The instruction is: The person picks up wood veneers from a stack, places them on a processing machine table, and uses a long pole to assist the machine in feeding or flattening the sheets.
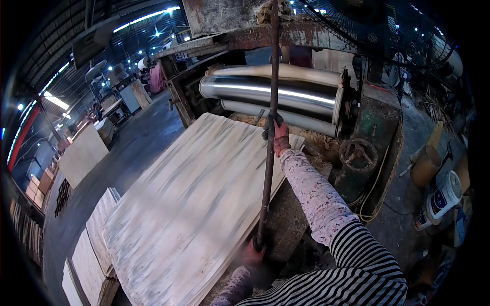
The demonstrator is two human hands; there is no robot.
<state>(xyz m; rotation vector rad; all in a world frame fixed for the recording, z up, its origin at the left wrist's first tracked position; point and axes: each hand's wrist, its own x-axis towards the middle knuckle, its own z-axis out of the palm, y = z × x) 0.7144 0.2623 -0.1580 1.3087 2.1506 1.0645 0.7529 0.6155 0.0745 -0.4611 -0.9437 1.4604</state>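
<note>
A long, dark, rusty metal pole (267, 173) stands upright before me, running up past the top edge of the view. My right hand (280, 136), in a red and dark glove, is wrapped round it at mid-length, near the rollers. Lower down, close to my body, my left hand (253, 252) grips the pole's bottom part in a similar glove. Beside the pole, on its left, lies a stack of pale wood veneer sheets (189, 204) with grey streaks. Beyond the stack is a machine with a shiny metal roller (245, 92) between paler rollers.
A handwheel (358, 155) sits on the machine's right side, with a yellow hose (375, 194) below. Farther right stand a brown drum (425, 166) and a white bucket (445, 196). More panels (92, 245) lean left of the stack. A fan (377, 30) hangs at upper right.
</note>
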